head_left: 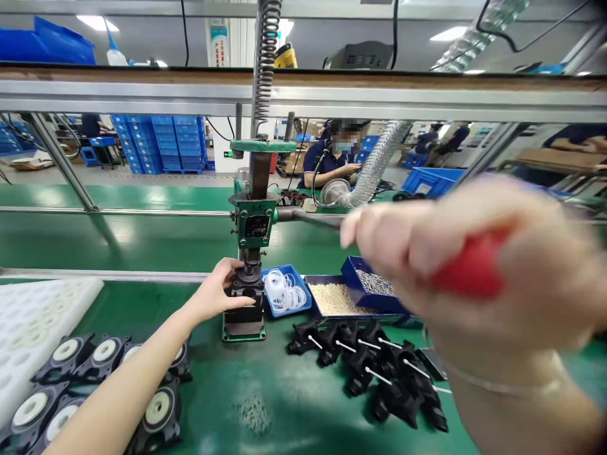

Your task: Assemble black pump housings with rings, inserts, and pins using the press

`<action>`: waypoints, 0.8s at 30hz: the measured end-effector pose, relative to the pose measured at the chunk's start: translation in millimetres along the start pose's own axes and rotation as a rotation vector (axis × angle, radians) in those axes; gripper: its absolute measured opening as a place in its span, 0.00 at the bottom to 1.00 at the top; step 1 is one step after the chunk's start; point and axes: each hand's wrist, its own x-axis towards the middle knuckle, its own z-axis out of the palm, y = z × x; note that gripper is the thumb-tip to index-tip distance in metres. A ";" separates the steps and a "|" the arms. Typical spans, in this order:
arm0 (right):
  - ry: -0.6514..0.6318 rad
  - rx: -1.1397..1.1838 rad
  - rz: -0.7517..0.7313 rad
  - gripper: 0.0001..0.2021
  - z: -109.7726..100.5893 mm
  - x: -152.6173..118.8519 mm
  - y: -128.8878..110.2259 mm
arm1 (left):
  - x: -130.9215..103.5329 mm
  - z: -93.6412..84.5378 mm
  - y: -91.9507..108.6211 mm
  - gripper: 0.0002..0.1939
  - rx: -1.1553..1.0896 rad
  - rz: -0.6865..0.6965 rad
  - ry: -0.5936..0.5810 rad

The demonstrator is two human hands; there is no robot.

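Observation:
A green arbor press [256, 221] stands on the green table, its lever [315, 218] reaching right. My right hand [474, 265], large and blurred in front of the camera, is wrapped round the lever's red handle [472, 265]. Beneath the press ram, my left hand [220, 291] curves round a black part [246, 303] on the base, with thumb and forefinger apart on its near side and at the top. Left of the press lie black housings with cream rings [159, 407]. To its right are black fittings with white sticks [374, 366].
Behind the fittings sit a blue tray of white rings [303, 297], a box of small beige pieces [310, 309] and a blue bin of metal pins [351, 284]. A white foam tray [90, 294] lies left. A masked person [322, 165] sits across the bench.

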 end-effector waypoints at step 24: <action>0.187 -0.427 0.080 0.19 -45.8 -14.7 17.3 | -54.5 29.2 33.3 0.35 0.241 0.025 0.046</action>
